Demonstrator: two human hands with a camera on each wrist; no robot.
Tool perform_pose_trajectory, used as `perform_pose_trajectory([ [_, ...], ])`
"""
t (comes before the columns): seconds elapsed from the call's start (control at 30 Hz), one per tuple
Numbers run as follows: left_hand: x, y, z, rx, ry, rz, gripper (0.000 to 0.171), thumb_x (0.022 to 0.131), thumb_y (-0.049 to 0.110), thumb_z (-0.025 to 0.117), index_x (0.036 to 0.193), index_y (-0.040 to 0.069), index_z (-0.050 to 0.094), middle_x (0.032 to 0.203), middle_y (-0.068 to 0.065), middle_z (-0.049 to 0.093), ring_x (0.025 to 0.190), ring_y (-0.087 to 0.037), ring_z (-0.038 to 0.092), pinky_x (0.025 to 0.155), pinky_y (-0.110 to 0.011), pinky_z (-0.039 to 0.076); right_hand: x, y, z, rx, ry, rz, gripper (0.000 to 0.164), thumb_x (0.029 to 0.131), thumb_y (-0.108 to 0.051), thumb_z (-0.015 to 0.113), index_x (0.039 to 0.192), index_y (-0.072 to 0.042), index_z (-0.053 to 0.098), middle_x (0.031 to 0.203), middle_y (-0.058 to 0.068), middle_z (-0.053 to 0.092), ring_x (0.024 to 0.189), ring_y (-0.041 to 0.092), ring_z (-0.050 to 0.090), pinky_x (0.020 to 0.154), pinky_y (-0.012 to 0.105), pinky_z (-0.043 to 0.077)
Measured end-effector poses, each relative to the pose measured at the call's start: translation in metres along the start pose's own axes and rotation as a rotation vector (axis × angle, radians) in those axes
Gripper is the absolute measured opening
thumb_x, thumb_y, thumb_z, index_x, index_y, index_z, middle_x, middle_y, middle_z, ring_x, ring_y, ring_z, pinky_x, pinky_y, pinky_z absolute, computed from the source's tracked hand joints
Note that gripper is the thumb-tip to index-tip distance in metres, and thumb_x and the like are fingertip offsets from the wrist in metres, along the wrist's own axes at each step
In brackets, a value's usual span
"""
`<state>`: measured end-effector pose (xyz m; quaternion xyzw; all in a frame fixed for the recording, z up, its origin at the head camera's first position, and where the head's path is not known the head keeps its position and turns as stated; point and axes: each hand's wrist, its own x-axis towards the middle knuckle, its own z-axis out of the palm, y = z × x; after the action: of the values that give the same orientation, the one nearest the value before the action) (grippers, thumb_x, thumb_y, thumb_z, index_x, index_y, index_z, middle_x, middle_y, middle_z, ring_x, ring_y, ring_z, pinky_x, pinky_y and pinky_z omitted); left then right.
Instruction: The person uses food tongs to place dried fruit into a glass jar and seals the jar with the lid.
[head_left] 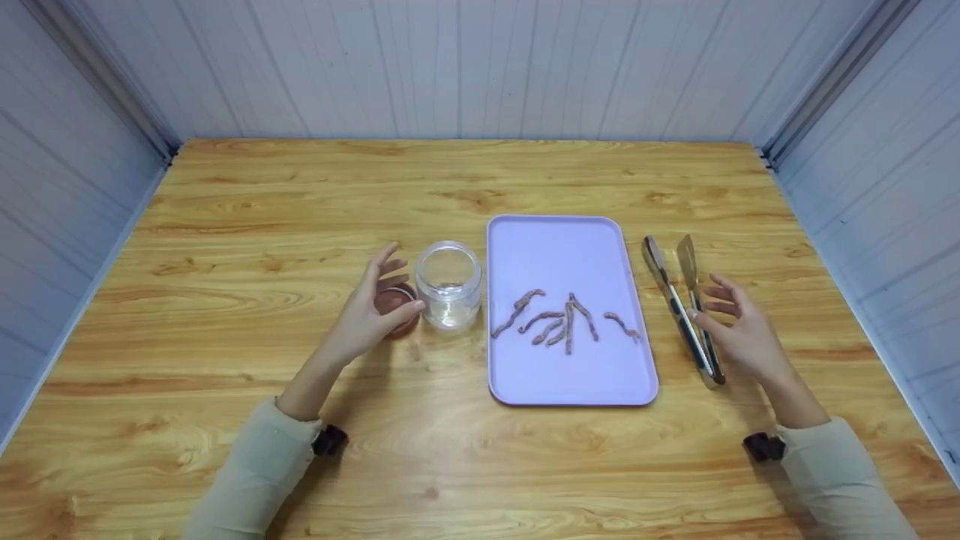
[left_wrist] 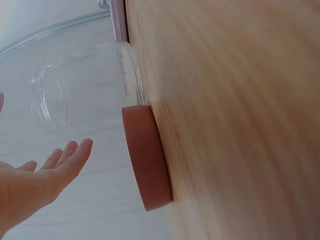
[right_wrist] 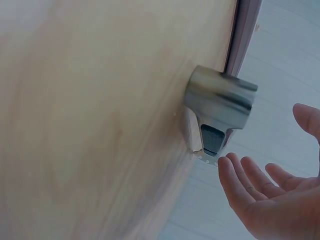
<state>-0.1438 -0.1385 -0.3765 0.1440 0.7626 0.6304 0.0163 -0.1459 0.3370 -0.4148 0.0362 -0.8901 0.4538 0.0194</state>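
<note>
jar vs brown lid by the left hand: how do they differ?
Color: the jar is clear and see-through; the lid is opaque reddish brown.
Size: the jar is tall; the lid is a low disc.
Pose: the jar stands upright, mouth uncovered; the lid lies flat beside it.
Shared: both are round and rest on the wooden table.

A smooth, lightly glossy wood-grain finish is shown by the counter. The tray is seen as smooth and plastic-looking, with a soft sheen. By the jar, a clear, shiny surface is presented; glass or plastic cannot be told. The lid is finished matt along its side. Polished metal is seen in the tongs, set with dark inlays. The strips are roughly textured; the sleeves are made of matt cloth.
</note>
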Motion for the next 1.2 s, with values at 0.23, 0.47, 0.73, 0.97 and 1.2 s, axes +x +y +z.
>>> perform_pose_trajectory([
  [0.23, 0.008, 0.001, 0.008, 0.021, -0.027, -0.018, 0.08, 0.077, 0.0, 0.065, 0.138, 0.0, 0.014, 0.129, -0.027, 0.031, 0.113, -0.035, 0.04, 0.086, -0.037, 0.04, 0.001, -0.001, 0.0, -0.038, -0.046, 0.06, 0.07, 0.084, -0.027, 0.06, 0.137, 0.0, 0.023, 0.126, 0.025, 0.037, 0.109, 0.039, 0.04, 0.08, 0.039, 0.041],
  [0.47, 0.014, 0.001, 0.012, 0.099, -0.052, -0.04, 0.086, 0.076, 0.007, 0.069, 0.139, 0.002, 0.012, 0.13, -0.025, 0.031, 0.111, -0.034, 0.04, 0.082, -0.037, 0.039, 0.005, 0.001, 0.002, -0.097, -0.073, 0.056, 0.07, 0.083, -0.025, 0.062, 0.135, 0.002, 0.025, 0.124, 0.028, 0.038, 0.107, 0.044, 0.04, 0.082, 0.052, 0.037],
  [0.73, 0.027, -0.031, 0.012, 0.113, -0.095, -0.01, 0.093, 0.074, 0.016, 0.073, 0.14, 0.006, 0.009, 0.132, -0.024, 0.027, 0.115, -0.038, 0.034, 0.082, -0.046, 0.039, 0.006, 0.005, 0.003, -0.188, -0.123, 0.027, 0.068, 0.082, -0.023, 0.063, 0.133, 0.004, 0.028, 0.127, 0.028, 0.034, 0.104, 0.046, 0.042, 0.077, 0.054, 0.04],
  [0.97, 0.032, -0.037, 0.014, 0.138, -0.085, -0.024, 0.095, 0.07, 0.024, 0.075, 0.141, 0.011, 0.012, 0.132, -0.021, 0.03, 0.117, -0.036, 0.034, 0.081, -0.04, 0.04, 0.008, 0.006, 0.004, -0.252, -0.142, 0.048, 0.067, 0.081, -0.021, 0.065, 0.131, 0.006, 0.031, 0.123, 0.029, 0.037, 0.101, 0.042, 0.045, 0.076, 0.052, 0.041],
  [1.2, 0.035, -0.036, 0.016, 0.161, -0.093, -0.042, 0.096, 0.07, 0.028, 0.075, 0.141, 0.011, 0.013, 0.137, -0.015, 0.026, 0.12, -0.034, 0.031, 0.088, -0.039, 0.037, 0.01, 0.006, 0.006, -0.38, -0.153, 0.066, 0.069, 0.079, -0.027, 0.067, 0.129, 0.006, 0.035, 0.121, 0.032, 0.038, 0.104, 0.043, 0.04, 0.082, 0.055, 0.032],
])
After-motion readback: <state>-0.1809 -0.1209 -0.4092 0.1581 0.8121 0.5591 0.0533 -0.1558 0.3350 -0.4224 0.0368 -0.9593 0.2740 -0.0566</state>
